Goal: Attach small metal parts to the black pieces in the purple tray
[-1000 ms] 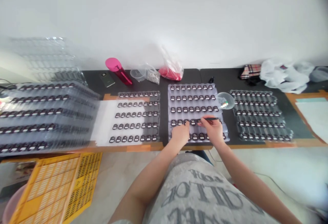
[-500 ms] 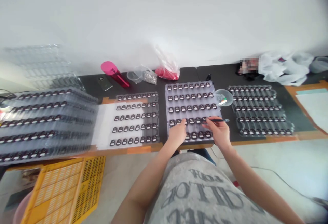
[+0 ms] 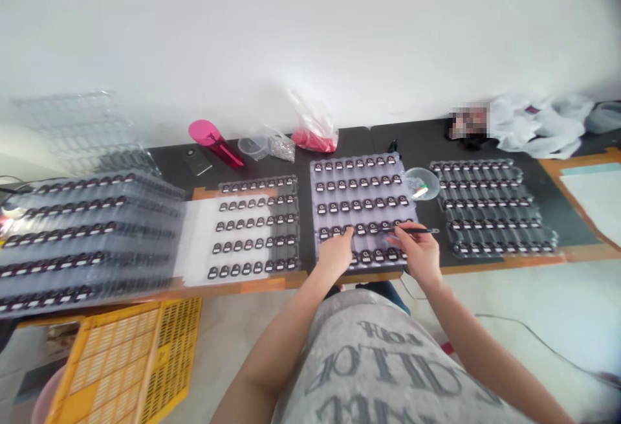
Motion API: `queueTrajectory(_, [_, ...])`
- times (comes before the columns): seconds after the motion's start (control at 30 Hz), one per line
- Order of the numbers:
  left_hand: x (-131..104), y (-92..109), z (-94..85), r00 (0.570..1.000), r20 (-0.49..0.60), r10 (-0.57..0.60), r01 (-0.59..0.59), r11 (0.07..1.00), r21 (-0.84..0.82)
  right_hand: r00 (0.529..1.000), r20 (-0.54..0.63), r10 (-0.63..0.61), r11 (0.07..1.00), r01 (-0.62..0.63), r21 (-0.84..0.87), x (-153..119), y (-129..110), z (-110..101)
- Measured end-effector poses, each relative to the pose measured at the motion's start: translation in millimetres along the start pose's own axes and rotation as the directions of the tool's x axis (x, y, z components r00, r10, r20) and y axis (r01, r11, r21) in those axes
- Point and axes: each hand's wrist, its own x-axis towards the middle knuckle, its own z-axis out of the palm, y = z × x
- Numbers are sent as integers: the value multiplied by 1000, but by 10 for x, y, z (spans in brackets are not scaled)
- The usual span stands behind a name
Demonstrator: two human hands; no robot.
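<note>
In front of me lies a clear plastic tray (image 3: 334,218) with rows of small black parts, each with a white label. My left hand (image 3: 334,250) rests over its lower left, the index finger stretched out onto a black part in the fourth row. My right hand (image 3: 421,249) is at the tray's right edge, its fingers pinched around black tweezers (image 3: 421,230). The tips of the tweezers point left, close to parts in the fourth row. My hands hide some parts of the two lowest rows.
A round clear dish (image 3: 429,181) stands right of the tray. Further filled trays (image 3: 490,213) lie right, others (image 3: 252,233) left, beside a tall tray stack (image 3: 121,230). Behind are a pink bottle (image 3: 213,142) and a bag of red pieces (image 3: 315,140). A yellow crate (image 3: 121,353) stands below.
My right hand has shifted slightly to the right with the tweezers, whose tips now show over the fourth row. My left hand stays at nearly the same spot.
</note>
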Motion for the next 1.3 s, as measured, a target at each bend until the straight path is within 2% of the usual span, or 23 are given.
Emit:
queueTrajectory(0.07, [-30,-23,-11,996,-89,-15,-2,983,-185,1000,-26,4,1000,-3,17,-3,-21,-22])
queueTrajectory(0.13, [-73,-49,-18,991,-120,-67,3,885,-466,999,-49,0,999,2,48,-6,-49,-47])
queueTrajectory(0.17, [-99,-61,-17,992,-82,-97,26,784,-621,998,-58,-2,998,5,65,-8,-65,-60])
queueTrajectory(0.2, [-126,-71,-13,993,-11,-114,65,643,-763,998,-65,-1,997,6,82,-10,-83,-72])
queueTrajectory(0.27, [-182,-83,4,985,150,-85,168,290,-942,997,-74,7,994,1,112,-18,-118,-91])
queueTrajectory(0.33, [-233,-79,22,970,242,-14,241,-47,-969,998,-66,14,990,-5,138,-34,-154,-98])
queueTrajectory(0.37, [-254,-73,26,964,264,15,262,-181,-948,998,-56,15,989,-6,148,-49,-174,-95])
queueTrajectory(0.43, [-282,-56,25,955,290,53,289,-377,-880,1000,-20,6,989,-3,148,-101,-220,-74])
queueTrajectory(0.5, [-294,-40,12,949,306,79,305,-485,-820,999,41,-18,993,13,114,-182,-279,-36])
queueTrajectory(0.6, [-294,-21,-17,948,303,102,310,-523,-794,979,174,-104,994,105,4,-330,-377,42])
queueTrajectory(0.73, [-293,18,-46,955,286,76,287,-476,-831,886,382,-263,915,355,-193,-459,-458,141])
queueTrajectory(0.8, [-295,48,-56,957,289,40,275,-446,-852,840,457,-292,868,434,-242,-478,-467,177])
queueTrajectory(0.9, [-300,88,-63,961,276,17,260,-404,-877,804,511,-304,836,482,-262,-479,-464,215])
queueTrajectory(1.0, [-305,105,-59,969,244,25,236,-366,-900,804,507,-310,835,485,-260,-477,-455,250])
queueTrajectory(1.17, [-314,102,-31,977,209,43,211,-316,-925,858,442,-260,877,402,-263,-471,-403,313])
queueTrajectory(1.3, [-317,103,-16,981,192,37,194,-286,-938,880,428,-206,895,346,-282,-466,-366,341])
